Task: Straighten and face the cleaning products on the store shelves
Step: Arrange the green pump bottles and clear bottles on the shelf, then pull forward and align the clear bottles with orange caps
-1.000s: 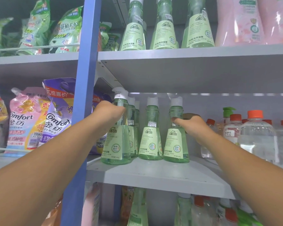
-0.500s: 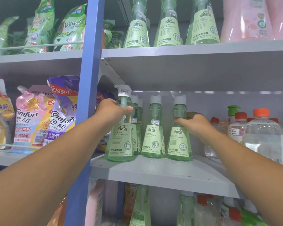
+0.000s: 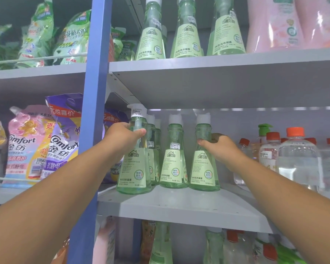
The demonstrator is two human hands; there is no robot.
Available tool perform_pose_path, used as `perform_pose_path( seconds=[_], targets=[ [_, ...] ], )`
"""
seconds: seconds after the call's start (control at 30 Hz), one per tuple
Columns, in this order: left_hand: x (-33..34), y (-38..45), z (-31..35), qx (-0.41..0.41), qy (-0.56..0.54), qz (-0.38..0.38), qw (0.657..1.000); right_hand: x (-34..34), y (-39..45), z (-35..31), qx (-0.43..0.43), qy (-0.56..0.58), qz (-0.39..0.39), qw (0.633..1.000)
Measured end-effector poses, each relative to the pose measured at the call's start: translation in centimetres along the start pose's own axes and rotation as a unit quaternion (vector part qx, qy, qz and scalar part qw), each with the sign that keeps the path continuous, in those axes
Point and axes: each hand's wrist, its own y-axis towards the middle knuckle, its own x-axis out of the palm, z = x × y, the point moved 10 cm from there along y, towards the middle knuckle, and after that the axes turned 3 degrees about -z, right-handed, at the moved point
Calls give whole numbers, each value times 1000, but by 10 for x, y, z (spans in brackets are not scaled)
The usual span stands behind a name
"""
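Both hands (image 3: 125,136) grip green bottles (image 3: 134,164)

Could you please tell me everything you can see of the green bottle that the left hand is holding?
The leftmost green bottle is clear plastic, cone-shaped with a narrow neck, and holds pale green liquid. It has a white cap bearing a 12.00 price sticker, and a light green label facing forward. It stands upright at the middle shelf's front edge, ahead of its row. The left hand grips its neck, thumb across the front.
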Motion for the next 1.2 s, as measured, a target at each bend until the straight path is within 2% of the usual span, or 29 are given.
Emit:
perform_pose_path(
  seconds=[0.23, 0.33, 0.43, 0.5, 0.53, 0.6, 0.67, 0.73, 0.83, 0.9, 1.0, 1.07, 1.2],
  targets=[
    [-4, -16, 12, 36, 71, 37, 996, 3, -4, 1, 17, 0, -15, 1000],
    [-4, -37, 18, 107, 122, 88, 983, 4, -14, 0, 31, -28, -23, 999],
    [5, -75, 44, 242, 138, 151, 948, -11, -32, -16, 21, -101, -34, 994],
    [24, -100, 69, 309, 123, 159, 929, -41, -52, -39, -27, -139, -15, 990],
    [41, -108, 80, 319, 107, 137, 932, -64, -65, -52, -68, -147, 11, 987],
    [87, -119, 100, 300, 63, 54, 950, -122, -95, -72, -153, -153, 84, 973],
    [144, -129, 116, 245, 6, -60, 968, -183, -119, -74, -181, -146, 153, 961],
    [202, -144, 132, 188, -30, -164, 968, -224, -127, -57, -154, -128, 183, 962],
    [273, -165, 152, 148, -5, -240, 959, -235, -111, -9, -56, -122, 128, 983],
    [301, -171, 158, 156, 25, -235, 959, -230, -98, 25, 8, -99, 80, 992],
    [305, -172, 154, 147, 40, -184, 971, -220, -79, 57, 74, -51, 3, 996],
    [291, -171, 147, 136, 58, -156, 977, -215, -67, 65, 87, -34, -37, 995],
    [239, -168, 126, 97, 125, -92, 983, -196, -48, 69, 63, -74, -120, 988]
  ],
)
